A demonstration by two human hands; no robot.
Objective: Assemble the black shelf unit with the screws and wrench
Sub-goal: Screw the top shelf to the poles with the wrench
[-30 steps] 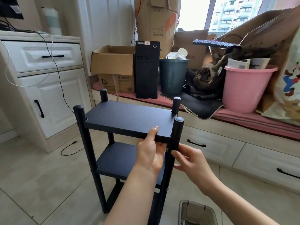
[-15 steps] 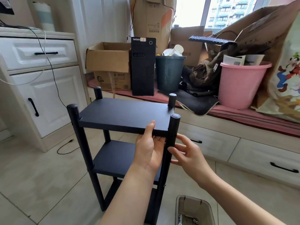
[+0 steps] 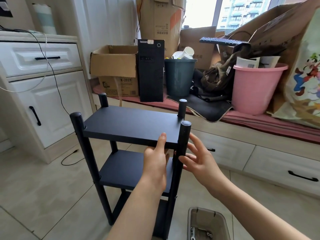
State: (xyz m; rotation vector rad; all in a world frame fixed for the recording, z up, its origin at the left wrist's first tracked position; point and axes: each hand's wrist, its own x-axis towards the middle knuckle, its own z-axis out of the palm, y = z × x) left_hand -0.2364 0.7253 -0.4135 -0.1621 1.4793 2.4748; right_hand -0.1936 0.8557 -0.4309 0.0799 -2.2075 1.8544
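The black shelf unit (image 3: 129,125) stands upright on the tiled floor, with boards between four round posts. My left hand (image 3: 155,156) grips the front edge of the top board, thumb on top, fingers hidden underneath. My right hand (image 3: 197,156) is just right of the near right post (image 3: 183,144), fingers spread and relaxed, tips touching or nearly touching the post. A clear plastic tub (image 3: 207,224) at the bottom edge holds small screws. No wrench is in view.
A white cabinet (image 3: 39,94) stands at the left with a cable trailing to the floor. A window bench with drawers (image 3: 259,158) behind the shelf carries cardboard boxes, a black computer tower (image 3: 150,70), a dark bin (image 3: 179,77) and a pink bucket (image 3: 254,87).
My right hand has let go of the near right post and opened its fingers beside it. My left hand keeps its grip on the top board. The view shifted slightly.
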